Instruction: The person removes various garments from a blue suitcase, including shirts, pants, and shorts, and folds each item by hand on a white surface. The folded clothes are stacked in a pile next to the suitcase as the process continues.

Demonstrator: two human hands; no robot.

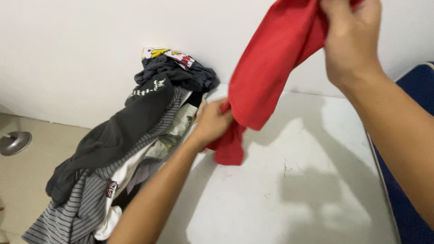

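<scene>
both forearms bare, no sleeves, rings or watch in view.

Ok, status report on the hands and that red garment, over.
Left hand pinching red garment low. Right hand gripping it high. Lower end touches white table. Clothes pile beside left forearm.

2 hands in view: left hand (212, 123), right hand (350, 40). 1 red garment (266, 77). 1 white counter (294, 190). 1 clothes pile (126, 140) w/ approx 5 pieces visible: 1 dark grey top (113, 135), 1 striped grey piece (72, 212), 1 white piece (122, 174), 1 printed multicolour piece (169, 54), 1 pale printed piece (178, 126); exact count unclear, overlapping. 1 round metal object (13, 142) on floor. 1 blue item (418, 86) at right edge.
</scene>
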